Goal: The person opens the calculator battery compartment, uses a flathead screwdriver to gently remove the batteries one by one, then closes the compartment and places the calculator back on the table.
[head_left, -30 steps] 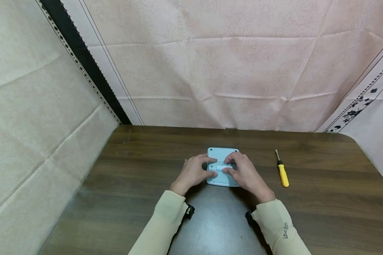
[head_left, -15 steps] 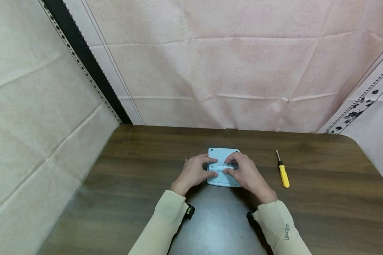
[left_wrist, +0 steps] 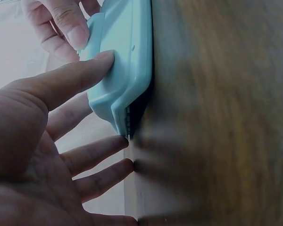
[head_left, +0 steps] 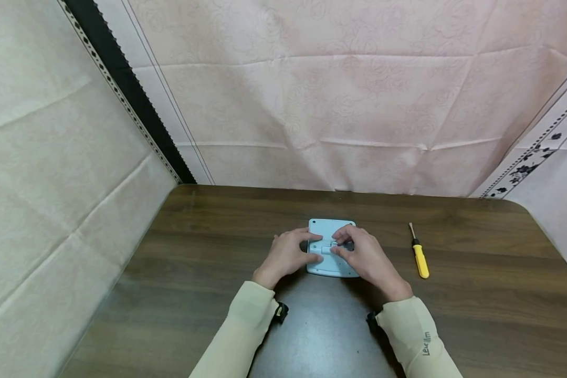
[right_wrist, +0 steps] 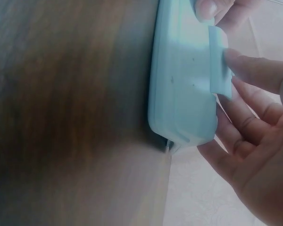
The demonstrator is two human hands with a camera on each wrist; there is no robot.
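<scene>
A light blue plastic device (head_left: 331,270), apparently a calculator lying back side up, rests on the wooden table. My left hand (head_left: 288,254) holds its left side, thumb and index finger on the back. In the left wrist view, that thumb presses on the blue casing (left_wrist: 125,52) while the other fingers spread beside its end. My right hand (head_left: 366,257) pinches the small battery cover (right_wrist: 219,61) between thumb and fingers. In the right wrist view, the cover stands out from the casing (right_wrist: 184,66). The opening beneath it is mostly hidden by my fingers.
A screwdriver (head_left: 420,260) with a yellow handle lies on the table (head_left: 482,262) to the right, its tip pointing away. Pale patterned cloth (head_left: 340,105) hangs behind the table's far edge, and more cloth (head_left: 66,210) covers the left side.
My right hand has shifted slightly to the right, and the battery cover in its fingers has come up from its flush position. My left hand stays in place on the device.
</scene>
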